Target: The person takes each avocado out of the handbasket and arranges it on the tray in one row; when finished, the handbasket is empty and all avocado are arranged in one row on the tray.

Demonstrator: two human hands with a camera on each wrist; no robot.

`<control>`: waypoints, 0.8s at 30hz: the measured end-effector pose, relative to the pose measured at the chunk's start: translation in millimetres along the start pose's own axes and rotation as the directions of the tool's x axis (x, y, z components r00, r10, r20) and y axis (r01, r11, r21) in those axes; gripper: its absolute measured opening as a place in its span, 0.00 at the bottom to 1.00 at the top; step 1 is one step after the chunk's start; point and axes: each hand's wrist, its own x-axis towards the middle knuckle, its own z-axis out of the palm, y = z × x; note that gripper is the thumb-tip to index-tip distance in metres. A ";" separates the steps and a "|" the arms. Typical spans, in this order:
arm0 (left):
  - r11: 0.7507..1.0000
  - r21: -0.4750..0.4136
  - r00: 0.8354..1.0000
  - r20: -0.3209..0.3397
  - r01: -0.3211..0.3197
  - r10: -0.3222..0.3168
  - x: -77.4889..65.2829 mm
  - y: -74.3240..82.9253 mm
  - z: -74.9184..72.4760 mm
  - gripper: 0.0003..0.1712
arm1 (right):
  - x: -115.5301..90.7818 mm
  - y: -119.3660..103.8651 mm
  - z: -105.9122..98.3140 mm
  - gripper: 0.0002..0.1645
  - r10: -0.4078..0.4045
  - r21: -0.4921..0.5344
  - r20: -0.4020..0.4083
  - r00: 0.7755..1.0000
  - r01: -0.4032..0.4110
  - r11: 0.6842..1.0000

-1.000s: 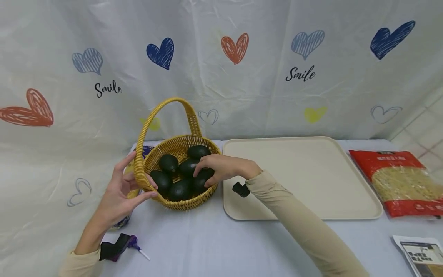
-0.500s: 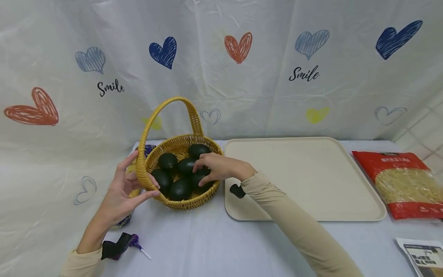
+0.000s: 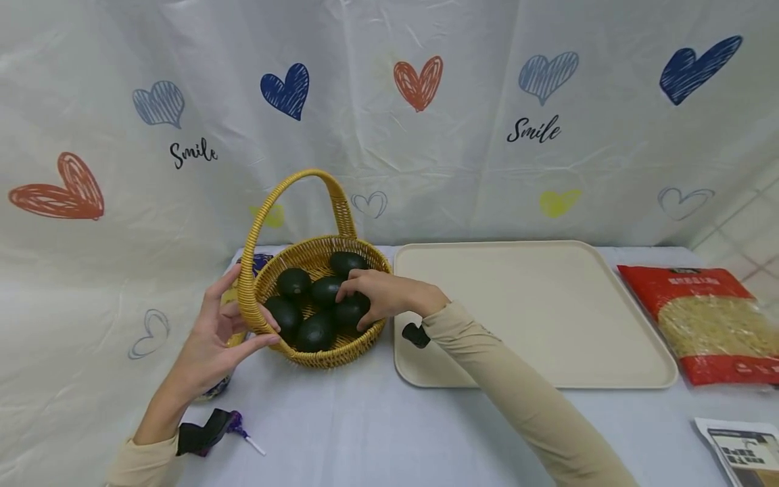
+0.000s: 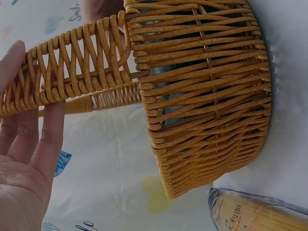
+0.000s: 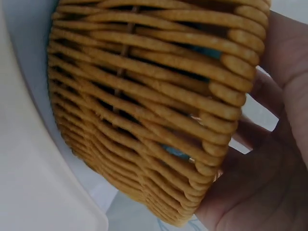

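Observation:
My left hand [image 3: 209, 345] holds the handle [image 3: 246, 270] of a yellow woven basket near its lower left end, thumb and fingers around it. In the basket [image 3: 328, 360] lie several dark green avocados [image 3: 316, 333]. My right hand [image 3: 389, 294] reaches over the right rim and grips the rightmost front avocado [image 3: 349, 314], fingers on the far side and thumb nearer me. The right wrist view shows the right hand [image 5: 269, 168] behind the basket wall [image 5: 144, 96], which mostly hides the fruit. In the left wrist view, the left hand's fingers [image 4: 50, 130] curl behind the handle.
A beige tray [image 3: 517, 311] lies right of the basket. Beyond it are a red pasta bag [image 3: 709, 318] and a white printed packet [image 3: 742, 450]. A purple lollipop [image 3: 237, 425] is by my left wrist. A spaghetti package [image 4: 255, 211] lies left of the basket.
My right hand has shifted slightly left inside the basket, and the avocado under it has moved a little left too. The left hand keeps its hold on the handle.

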 end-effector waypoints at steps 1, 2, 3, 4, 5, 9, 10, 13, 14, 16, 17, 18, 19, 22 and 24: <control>1.000 0.000 1.000 0.001 -0.002 0.002 0.1 0.1 0.1 0.75 | 0.0 0.1 -0.3 0.32 -0.009 0.008 0.003 1.000 0.009 1.000; 1.000 -0.003 1.000 0.000 -0.002 0.002 0.3 0.1 0.3 0.75 | 0.1 0.2 -0.5 0.32 -0.019 0.016 0.004 1.000 0.019 1.000; 1.000 -0.007 1.000 -0.003 -0.006 0.006 0.4 0.0 0.5 0.75 | 0.2 0.3 -0.6 0.32 -0.028 0.019 0.003 1.000 0.028 0.999; 1.000 -0.013 1.000 -0.007 -0.010 0.010 0.4 -0.2 0.6 0.75 | 0.3 0.3 -0.6 0.31 -0.036 0.022 0.002 0.999 0.036 0.999; 1.000 -0.023 1.000 -0.010 -0.016 0.016 0.5 -0.4 0.9 0.75 | 0.5 0.6 -0.4 0.31 -0.041 0.023 -0.001 0.999 0.041 0.999; 0.998 -0.052 0.999 -0.017 -0.044 0.043 0.8 -1.9 1.8 0.74 | 1.1 2.2 1.2 0.30 -0.048 0.025 -0.018 0.999 0.048 0.999; 0.997 -0.060 0.999 -0.017 -0.046 0.045 0.5 -2.1 1.6 0.74 | 1.5 2.3 1.7 0.30 -0.048 0.026 -0.023 0.999 0.048 0.998; 0.997 -0.061 0.999 -0.017 -0.045 0.044 0.0 -2.5 1.4 0.74 | 2.7 3.0 2.7 0.29 -0.043 0.027 -0.038 0.998 0.044 0.999; 0.998 -0.051 0.999 -0.017 -0.032 0.032 -0.1 -2.3 1.4 0.74 | 3.0 3.3 2.8 0.29 -0.040 0.030 -0.043 0.998 0.042 0.999; 1.000 -0.029 1.000 -0.015 -0.004 0.004 -0.4 -1.7 1.4 0.75 | 3.2 4.1 2.8 0.28 -0.038 0.040 -0.054 0.998 0.040 0.998; 1.000 -0.016 1.000 -0.011 0.008 -0.008 -0.5 -1.5 1.4 0.75 | 3.4 4.6 2.8 0.28 -0.039 0.048 -0.059 0.997 0.042 0.998; 1.000 -0.006 1.000 -0.007 0.019 -0.020 -0.6 -1.3 1.3 0.75 | 3.2 5.3 2.7 0.28 -0.043 0.060 -0.066 0.997 0.047 0.997; 1.000 0.001 0.999 -0.005 0.032 -0.032 -0.8 -1.3 1.3 0.75 | 2.9 5.9 2.4 0.28 -0.047 0.072 -0.074 0.996 0.052 0.996; 1.000 -0.014 1.000 -0.001 0.011 -0.011 -0.5 -2.2 1.1 0.75 | 1.5 7.4 0.7 0.28 -0.058 0.118 -0.105 0.993 0.070 0.991; 0.999 -0.042 1.000 -0.003 -0.014 0.014 0.2 -2.7 1.0 0.74 | 0.1 7.9 -1.9 0.28 -0.063 0.146 -0.135 0.989 0.083 0.986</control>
